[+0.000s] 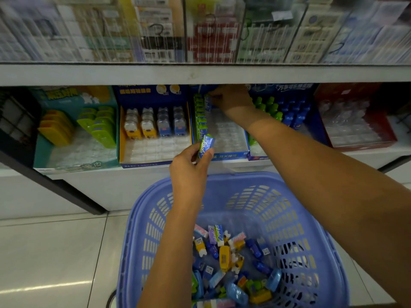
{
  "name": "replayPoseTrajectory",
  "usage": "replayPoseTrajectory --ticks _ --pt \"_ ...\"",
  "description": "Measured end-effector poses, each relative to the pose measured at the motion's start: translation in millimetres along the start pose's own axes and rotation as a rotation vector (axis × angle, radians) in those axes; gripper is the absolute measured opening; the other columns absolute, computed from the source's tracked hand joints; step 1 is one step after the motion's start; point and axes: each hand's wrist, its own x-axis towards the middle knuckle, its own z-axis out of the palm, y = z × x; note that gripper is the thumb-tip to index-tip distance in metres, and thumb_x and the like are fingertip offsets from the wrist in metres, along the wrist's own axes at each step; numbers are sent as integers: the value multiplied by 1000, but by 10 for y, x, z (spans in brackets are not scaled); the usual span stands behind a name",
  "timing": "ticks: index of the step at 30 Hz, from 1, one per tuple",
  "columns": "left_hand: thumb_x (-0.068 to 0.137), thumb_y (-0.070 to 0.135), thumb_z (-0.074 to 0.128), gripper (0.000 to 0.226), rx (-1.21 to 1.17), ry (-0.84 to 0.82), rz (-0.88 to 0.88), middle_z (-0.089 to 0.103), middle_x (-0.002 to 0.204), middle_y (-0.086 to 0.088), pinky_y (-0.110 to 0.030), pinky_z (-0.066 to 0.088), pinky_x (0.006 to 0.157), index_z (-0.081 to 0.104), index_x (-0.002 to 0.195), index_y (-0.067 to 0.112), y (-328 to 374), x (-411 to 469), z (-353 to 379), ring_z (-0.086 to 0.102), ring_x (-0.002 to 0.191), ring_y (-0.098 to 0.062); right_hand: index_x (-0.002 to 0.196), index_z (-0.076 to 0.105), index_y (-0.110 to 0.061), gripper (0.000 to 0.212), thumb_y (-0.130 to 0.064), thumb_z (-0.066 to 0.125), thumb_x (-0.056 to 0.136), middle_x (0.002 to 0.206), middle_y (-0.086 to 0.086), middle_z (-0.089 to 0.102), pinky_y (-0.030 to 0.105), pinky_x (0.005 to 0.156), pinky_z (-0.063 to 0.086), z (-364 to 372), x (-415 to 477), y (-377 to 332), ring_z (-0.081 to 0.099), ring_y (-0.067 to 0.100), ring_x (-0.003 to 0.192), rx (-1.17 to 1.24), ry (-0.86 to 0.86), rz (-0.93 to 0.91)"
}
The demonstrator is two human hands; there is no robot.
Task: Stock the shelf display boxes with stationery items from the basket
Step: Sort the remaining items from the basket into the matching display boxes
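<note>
Though it's all motion smear, top shelf (pixel 200 74): packets behind clear fronts, print unreadable.
Teal box (pixel 73 166): yellow and green pieces standing at the back, can't tell what they are.
Bear box (pixel 144 162): 4 rows of bear-shaped items, 2 yellow, 2 blue.
Left hand (pixel 189 172): thumb and fingers pinch 1 green-blue eraser packet (pixel 206 146), just in front of the middle box (pixel 231 155).
Middle box: row of green packets (pixel 201 121) down its left side.
Right hand (pixel 231 97): deep at that box's back, fingertips tucked under the shelf edge, grip's impossible to call.
Basket (pixel 289 218): below both arms, loose mixed erasers (pixel 224 258) inside.
Red box (pixel 360 145): clear tray, contents blurry.
</note>
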Motion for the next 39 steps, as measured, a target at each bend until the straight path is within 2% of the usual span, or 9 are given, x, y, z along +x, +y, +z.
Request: replayPoseTrajectory --ticks 3,7,11,14,19,25,29,34,39 --pt "87 33 65 42 5 41 44 66 105 4 -6 46 72 62 124 13 45 -26 -6 60 87 -4 100 68 -13 19 -22 53 93 113 12 67 26 88 43 -160 -316 -104 60 25 106 76 87 -11" --pt "88 27 65 34 8 75 136 61 94 6 -11 45 67 65 120 16 119 -35 18 55 74 3 92 71 -15 13 -23 71 82 81 2 72 21 73 57 -326 -1013 -277 67 9 70 763 -204 78" --pt "90 25 64 35 48 71 200 63 99 -1 -17 48 70 62 124 18 185 -64 81 55 76 -3 98 67 -6 22 -6 75 77 77 4 69 19 65 58 -374 -1207 -233 67 8 63 823 -117 123" --pt "92 27 60 50 125 -36 196 55 131 -3 -15 41 90 45 139 16 193 -72 126 54 110 -10 91 68 -1 21 -5 78 73 78 7 70 12 62 53 -431 -994 -114 66 4 61 752 113 205" --pt "97 25 51 59 606 -307 288 26 155 -6 -28 20 117 26 148 9 59 -150 234 20 144 -22 95 65 2 16 -7 69 82 107 20 66 30 93 47 -347 -475 -71 60 24 102 528 241 155" --pt "96 24 52 62 646 -291 355 25 156 -7 -27 8 120 24 149 7 -25 -179 244 15 146 -21 103 67 -2 20 -13 64 87 116 15 65 33 103 41 -105 -87 -54 57 27 113 415 44 81" --pt "96 23 52 61 611 -285 358 25 156 -7 -27 8 120 25 149 7 -44 -177 250 16 146 -21 108 69 -14 24 -21 68 85 117 1 65 5 82 32 -148 4 53 54 10 108 369 -69 80" --pt "96 20 53 60 575 -258 388 28 155 -8 -24 3 118 27 147 5 -69 -183 261 18 145 -22 101 69 -8 23 -20 72 82 111 5 68 18 90 43 -55 22 73 60 16 106 359 -10 100" --pt "95 19 53 59 562 -249 398 28 154 -8 -22 2 118 28 147 5 -96 -176 270 18 145 -21 105 67 -4 22 -17 65 87 115 11 65 15 78 36 -23 -2 13 58 23 108 145 -13 40"
